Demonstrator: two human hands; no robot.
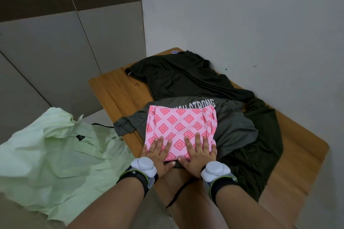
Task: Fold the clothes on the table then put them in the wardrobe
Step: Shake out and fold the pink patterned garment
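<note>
At the centre of the frame we see a folded pink cloth [181, 132] — a soft, roughly square bundle printed with rows of darker pink diamonds. It lies on top of a grey T-shirt [234, 128] of smooth knit, whose white block lettering shows just above the cloth's far edge. Behind and to the right of both, a black garment [186, 78] lies crumpled in loose folds from the upper centre down to the lower right.

All three rest on a wooden table [115, 89] with a warm orange grain and rounded corners, set against a plain pale wall.

Our left hand [158, 154] lies flat on the near left corner of the pink cloth, fingers straight and spread, pressing down. Our right hand [197, 154] lies flat on the near right part in the same manner; its thumb reaches the cloth's near edge. Neither hand grasps anything. Each wrist carries a black strap with a rounded pale grey device.

At the lower left a light green shirt [55, 154] lies rumpled — thin, creased fabric with a dark neck label. The wardrobe [46, 42] fills the upper left: flat grey and brown panels.
</note>
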